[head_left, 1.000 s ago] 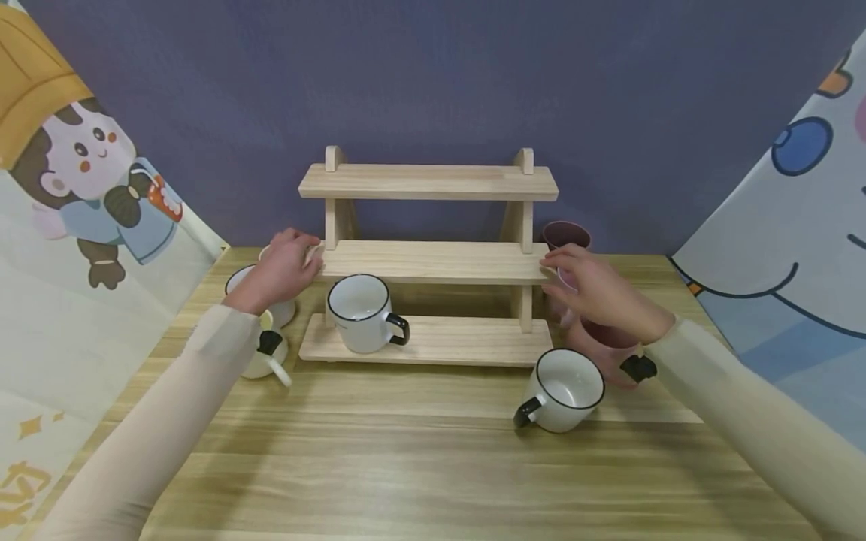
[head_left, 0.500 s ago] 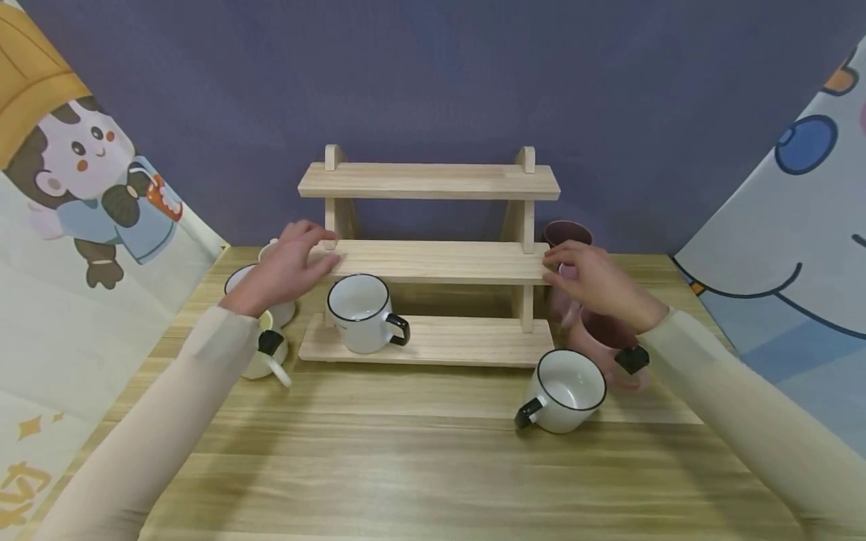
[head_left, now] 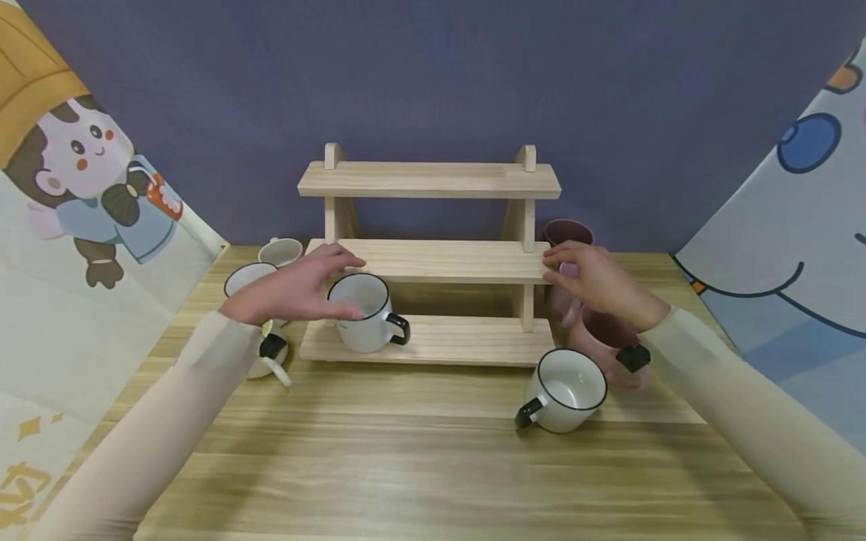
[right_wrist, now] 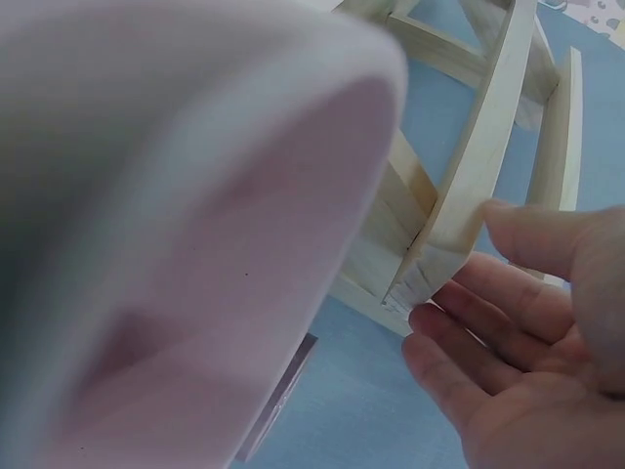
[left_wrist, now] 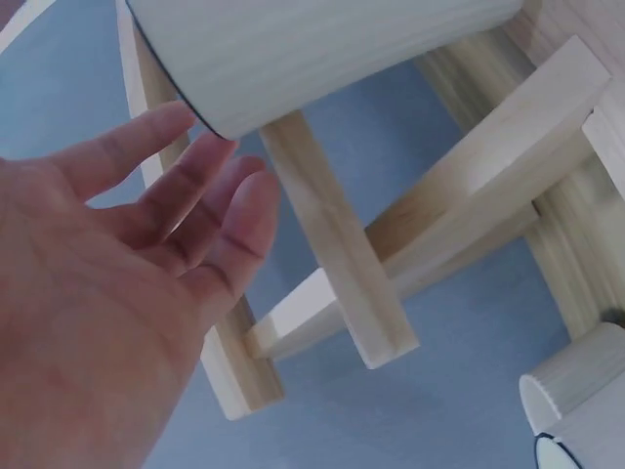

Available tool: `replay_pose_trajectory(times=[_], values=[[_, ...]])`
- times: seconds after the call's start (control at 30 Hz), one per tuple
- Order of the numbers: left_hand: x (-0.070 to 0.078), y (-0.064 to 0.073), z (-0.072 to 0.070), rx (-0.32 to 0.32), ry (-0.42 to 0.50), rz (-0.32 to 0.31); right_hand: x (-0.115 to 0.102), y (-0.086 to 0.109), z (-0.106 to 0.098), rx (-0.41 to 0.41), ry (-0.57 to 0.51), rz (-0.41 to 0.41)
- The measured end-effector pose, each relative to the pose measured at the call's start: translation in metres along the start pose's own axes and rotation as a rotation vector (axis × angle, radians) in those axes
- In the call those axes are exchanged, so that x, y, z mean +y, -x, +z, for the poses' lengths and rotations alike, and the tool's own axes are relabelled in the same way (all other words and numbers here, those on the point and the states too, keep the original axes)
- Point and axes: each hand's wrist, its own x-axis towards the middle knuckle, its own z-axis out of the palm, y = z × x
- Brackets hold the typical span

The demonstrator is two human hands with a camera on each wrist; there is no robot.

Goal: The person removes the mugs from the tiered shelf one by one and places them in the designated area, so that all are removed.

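Note:
A three-tier wooden shelf (head_left: 433,261) stands at the back of the table. On the left of its bottom board sits a white mug (head_left: 365,315) with a black handle. My left hand (head_left: 338,289) reaches round this mug from the left, fingers straight and spread; in the left wrist view the fingertips (left_wrist: 186,117) lie at the white mug's (left_wrist: 322,49) rim. My right hand (head_left: 558,270) pinches the right end of the middle board, thumb above and fingers below. The right wrist view shows the right hand (right_wrist: 469,283) at the middle board's end (right_wrist: 439,254).
A second white mug (head_left: 567,389) stands on the table in front of the shelf's right end, a pink mug (head_left: 609,338) behind it and a dark cup (head_left: 567,233) at the back. Several pale cups (head_left: 246,279) cluster left of the shelf. Cartoon banners flank the table.
My left hand has left the middle board's left end and moved right and down to the white mug. The right hand has stayed on the board's right end.

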Motion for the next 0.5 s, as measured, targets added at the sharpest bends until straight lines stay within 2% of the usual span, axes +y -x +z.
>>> replay_pose_trajectory(times=[0.13, 0.23, 0.5], values=[[0.005, 0.001, 0.0, -0.037, -0.009, 0.017, 0.0, 0.0, 0.0, -0.002, -0.007, 0.007], [0.009, 0.002, -0.001, -0.066, -0.004, 0.002, -0.001, 0.0, 0.0, -0.006, -0.014, 0.019], [0.012, 0.0, 0.001, -0.088, -0.06, -0.015, -0.004, 0.0, -0.002, -0.02, -0.019, 0.034]])
